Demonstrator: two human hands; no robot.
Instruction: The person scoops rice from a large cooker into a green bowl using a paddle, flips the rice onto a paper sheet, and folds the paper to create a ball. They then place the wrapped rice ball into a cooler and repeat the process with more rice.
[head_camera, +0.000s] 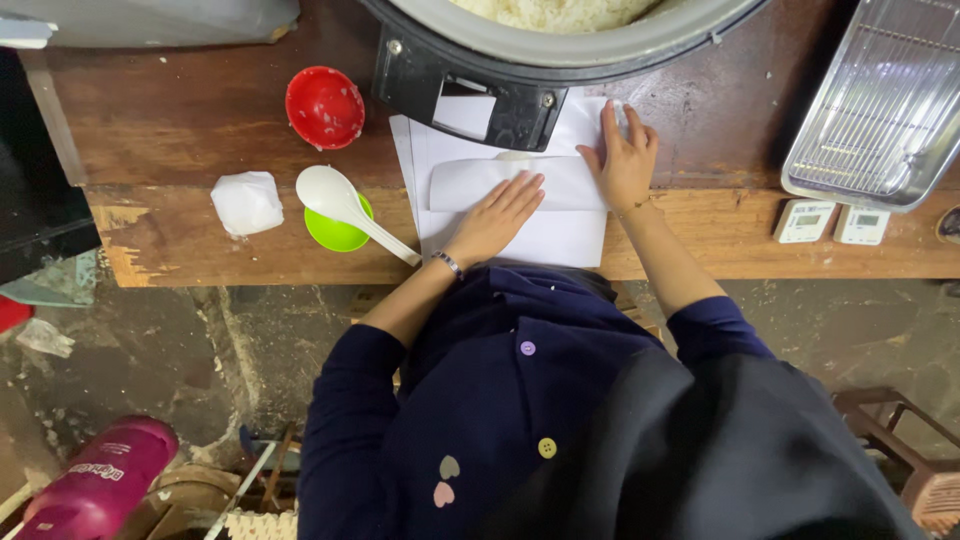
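White paper sheets (560, 235) lie on the wooden counter (200, 130) in front of me, with one sheet folded over into a flat band (470, 182). My left hand (497, 215) presses flat on the lower edge of that fold, fingers spread. My right hand (626, 158) rests flat on the fold's right end, fingers pointing away from me. Neither hand grips anything. Just beyond the paper stands a large rice cooker (560, 50) filled with cooked white rice.
A white spoon (345, 205) lies across a small green bowl (335, 230). A red bowl (324, 106) and a wrapped white packet (247, 202) sit at left. A metal tray with a wire rack (880, 110) and two small timers (830, 222) are at right. A pink bottle (95, 480) lies below.
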